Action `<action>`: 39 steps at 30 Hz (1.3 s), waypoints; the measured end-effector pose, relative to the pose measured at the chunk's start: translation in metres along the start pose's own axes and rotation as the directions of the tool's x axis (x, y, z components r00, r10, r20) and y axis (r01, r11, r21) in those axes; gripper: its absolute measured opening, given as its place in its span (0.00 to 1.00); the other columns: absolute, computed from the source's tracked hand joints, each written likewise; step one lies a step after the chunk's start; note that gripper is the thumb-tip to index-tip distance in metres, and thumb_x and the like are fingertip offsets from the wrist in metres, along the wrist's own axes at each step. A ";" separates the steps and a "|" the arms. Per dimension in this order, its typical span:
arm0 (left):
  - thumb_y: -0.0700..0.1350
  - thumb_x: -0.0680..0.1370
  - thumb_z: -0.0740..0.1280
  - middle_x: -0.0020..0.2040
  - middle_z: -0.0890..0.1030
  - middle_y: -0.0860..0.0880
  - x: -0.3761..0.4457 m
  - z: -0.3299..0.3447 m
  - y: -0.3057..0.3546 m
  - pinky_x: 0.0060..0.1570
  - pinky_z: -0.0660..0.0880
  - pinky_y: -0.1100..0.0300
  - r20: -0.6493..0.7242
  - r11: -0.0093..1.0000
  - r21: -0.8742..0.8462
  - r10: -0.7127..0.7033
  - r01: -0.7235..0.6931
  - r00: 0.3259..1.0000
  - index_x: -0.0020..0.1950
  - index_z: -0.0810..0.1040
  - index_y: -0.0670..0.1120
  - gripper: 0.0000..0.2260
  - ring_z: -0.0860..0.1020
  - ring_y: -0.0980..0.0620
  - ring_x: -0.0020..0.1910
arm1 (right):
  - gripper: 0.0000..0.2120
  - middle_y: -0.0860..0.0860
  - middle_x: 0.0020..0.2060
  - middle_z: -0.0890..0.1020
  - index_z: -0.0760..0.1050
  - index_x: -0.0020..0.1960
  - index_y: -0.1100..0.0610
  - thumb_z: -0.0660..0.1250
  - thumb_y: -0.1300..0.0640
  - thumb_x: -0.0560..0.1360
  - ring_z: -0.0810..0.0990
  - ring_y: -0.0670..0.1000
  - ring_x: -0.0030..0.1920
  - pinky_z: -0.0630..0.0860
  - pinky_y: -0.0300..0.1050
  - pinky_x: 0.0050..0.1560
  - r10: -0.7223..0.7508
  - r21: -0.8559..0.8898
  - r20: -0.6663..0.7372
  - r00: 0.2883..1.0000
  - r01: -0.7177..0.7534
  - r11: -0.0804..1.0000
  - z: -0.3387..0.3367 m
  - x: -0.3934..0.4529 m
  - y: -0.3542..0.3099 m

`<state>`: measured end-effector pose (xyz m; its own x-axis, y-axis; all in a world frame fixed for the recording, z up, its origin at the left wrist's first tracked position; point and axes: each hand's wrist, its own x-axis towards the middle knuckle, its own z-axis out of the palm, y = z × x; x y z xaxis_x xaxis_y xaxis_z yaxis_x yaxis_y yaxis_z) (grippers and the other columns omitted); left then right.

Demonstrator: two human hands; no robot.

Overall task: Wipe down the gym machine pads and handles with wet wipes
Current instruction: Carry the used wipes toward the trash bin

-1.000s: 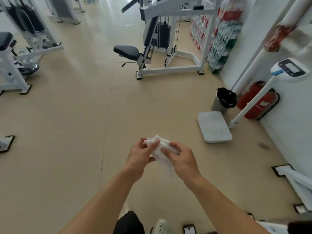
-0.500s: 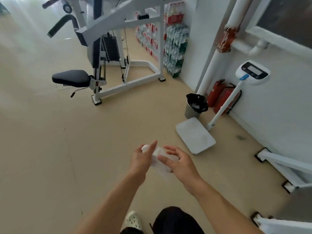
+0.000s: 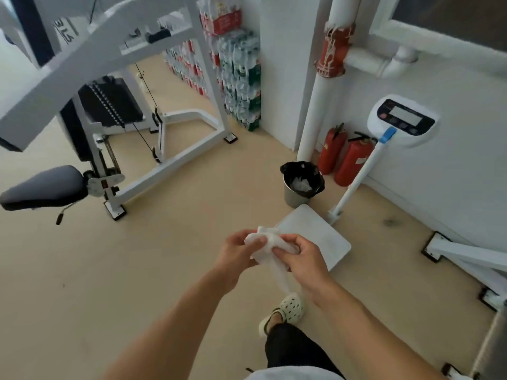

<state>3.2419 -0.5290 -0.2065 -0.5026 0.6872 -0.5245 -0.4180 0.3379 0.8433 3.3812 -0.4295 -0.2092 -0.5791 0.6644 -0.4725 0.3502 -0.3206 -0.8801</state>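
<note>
At the far left a dark padded seat (image 3: 41,187) juts from the white gym machine (image 3: 115,61), whose slanting beam crosses the upper left of the view. Behind the frame hangs the black weight stack (image 3: 112,104), with a cable running down past it. Further back, along the wall, stand stacked packs of bottled water (image 3: 241,78).

In the lower middle, both forearms reach forward over the beige floor (image 3: 82,270). The left hand (image 3: 236,256) has its fingers and thumb curled round the upper left part of a crumpled white wipe (image 3: 267,246), pinching it. The right hand (image 3: 304,259) grips the same wipe from the other side, its fingers curled over the bunched cloth. The wipe is held between the two hands, touching both, and a loose tail of it hangs down below the right hand's fingers. It is well apart from the seat and the machine frame. Below the hands a cream clog (image 3: 285,311) shows on one foot, above a dark trouser leg.

Just beyond the hands lies the white platform of a scale (image 3: 323,237), its post rising rightward to a display head (image 3: 402,120). Beside the platform stands a bin (image 3: 300,185) lined with a black bag, white scraps inside. Right of the bin, two red fire extinguishers (image 3: 348,157) lean by the wall, near a white pipe (image 3: 315,105).
</note>
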 end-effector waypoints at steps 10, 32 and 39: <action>0.45 0.75 0.74 0.44 0.87 0.48 0.209 0.075 0.078 0.52 0.81 0.45 -0.099 0.988 0.149 -0.020 0.035 0.995 0.44 0.86 0.54 0.03 0.84 0.46 0.46 | 0.14 0.51 0.53 0.84 0.72 0.54 0.47 0.76 0.50 0.76 0.83 0.54 0.53 0.81 0.50 0.47 0.382 0.326 -0.007 0.924 -0.359 0.874 -0.073 0.187 -0.068; 0.46 0.80 0.69 0.61 0.81 0.56 0.645 0.061 -0.002 0.60 0.78 0.54 0.100 0.879 0.418 -0.296 0.230 0.950 0.65 0.79 0.53 0.13 0.79 0.56 0.59 | 0.15 0.53 0.48 0.85 0.80 0.56 0.53 0.75 0.54 0.70 0.84 0.56 0.45 0.78 0.48 0.44 0.661 0.648 -0.436 0.611 -0.297 0.702 -0.099 0.634 0.110; 0.49 0.80 0.70 0.61 0.79 0.63 0.677 0.053 -0.075 0.66 0.74 0.51 0.098 0.833 0.493 -0.340 0.251 0.935 0.66 0.79 0.57 0.14 0.78 0.62 0.59 | 0.24 0.53 0.62 0.80 0.70 0.74 0.51 0.68 0.47 0.81 0.81 0.56 0.55 0.76 0.44 0.44 0.630 0.531 -0.505 0.589 -0.364 0.766 -0.127 0.729 0.156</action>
<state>2.9730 -0.0554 -0.6185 -0.2539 0.5911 -0.7656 -0.1015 0.7709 0.6288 3.1073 0.0910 -0.6855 0.2516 0.5308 -0.8093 0.0880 -0.8453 -0.5270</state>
